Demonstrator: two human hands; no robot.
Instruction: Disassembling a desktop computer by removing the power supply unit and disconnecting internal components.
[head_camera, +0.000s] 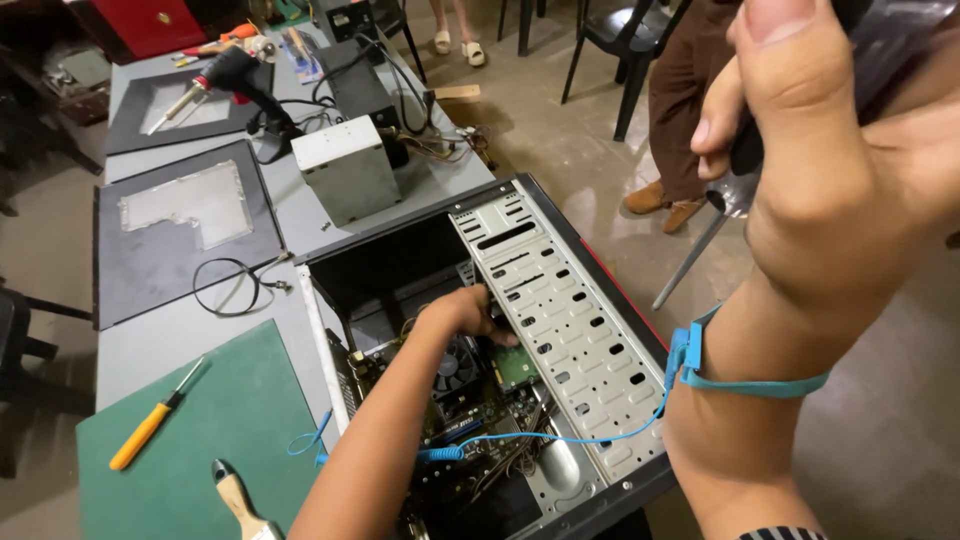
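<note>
Reaching down into the open computer case (560, 300), you are working your left hand (462, 312) deep by the drive bay — fingers curled out of sight, so whether they are gripping anything cannot be told. Your right hand (830, 150) is holding a screwdriver (700, 250) up near the camera, fingers wrapped tight on its handle. The side panel is already off, the power supply box (348, 165) is sitting on the far table; the board with its fan (458, 365) is still mounted inside.
</note>
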